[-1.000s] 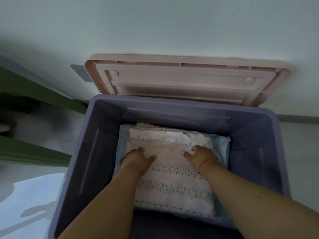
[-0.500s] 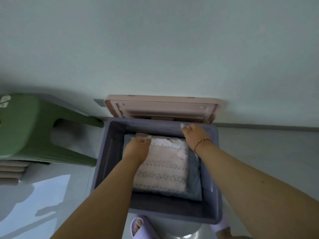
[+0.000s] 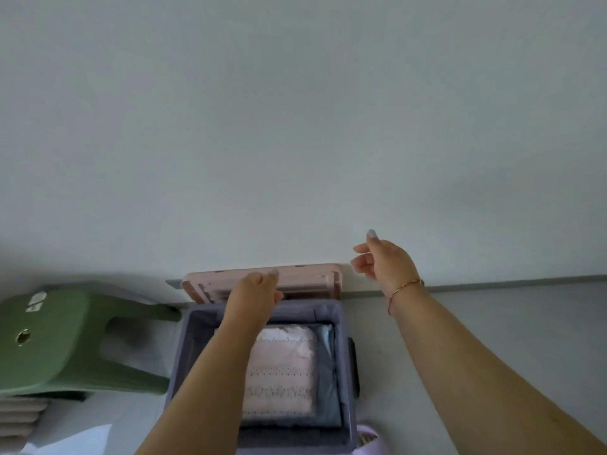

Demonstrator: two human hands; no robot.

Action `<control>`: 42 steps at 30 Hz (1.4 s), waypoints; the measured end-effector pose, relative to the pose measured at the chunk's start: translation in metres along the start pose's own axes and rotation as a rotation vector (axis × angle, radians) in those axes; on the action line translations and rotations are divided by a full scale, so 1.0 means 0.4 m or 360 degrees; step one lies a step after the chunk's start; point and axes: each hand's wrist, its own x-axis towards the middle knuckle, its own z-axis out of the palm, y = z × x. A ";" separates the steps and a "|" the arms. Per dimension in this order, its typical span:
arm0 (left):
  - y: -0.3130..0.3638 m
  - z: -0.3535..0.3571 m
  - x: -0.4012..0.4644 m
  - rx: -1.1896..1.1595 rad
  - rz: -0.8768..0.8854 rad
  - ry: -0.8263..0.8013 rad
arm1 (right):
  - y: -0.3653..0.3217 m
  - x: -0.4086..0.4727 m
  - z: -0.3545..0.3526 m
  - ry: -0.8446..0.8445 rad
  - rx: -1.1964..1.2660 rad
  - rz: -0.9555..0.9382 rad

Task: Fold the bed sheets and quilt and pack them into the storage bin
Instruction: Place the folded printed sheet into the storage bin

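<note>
We are lifting both hands off the folded bedding (image 3: 281, 366), now lying packed in the storage bin (image 3: 346, 326). Left hand (image 3: 254, 290) reaching at the pink lid (image 3: 308, 279), right hand (image 3: 382, 262) above, both grips loose, holding nothing; closing likely next.

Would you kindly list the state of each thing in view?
Purple plastic storage bin: open, packed.
Pink plastic lid: off, leaning against the wall.
Pink patterned folded quilt: folded, on top.
Blue folded sheet: folded, underneath.
Left hand: at the lid, grip unclear.
Right hand: raised, holding nothing.
</note>
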 end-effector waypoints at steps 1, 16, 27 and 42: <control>0.033 0.003 -0.022 0.0024 0.0018 -0.0034 | -0.024 -0.011 -0.042 0.0036 0.0048 -0.0009; 0.351 0.071 -0.214 0.0098 0.0703 -0.0409 | -0.189 -0.269 -0.414 0.0803 0.0683 -0.0156; 0.424 0.250 -0.384 0.0256 0.0915 -0.0882 | -0.062 -0.571 -0.580 0.1404 0.0941 -0.0062; 0.417 0.745 -0.934 0.0528 0.1322 -0.1530 | 0.226 -1.100 -0.977 0.2145 0.1262 0.0026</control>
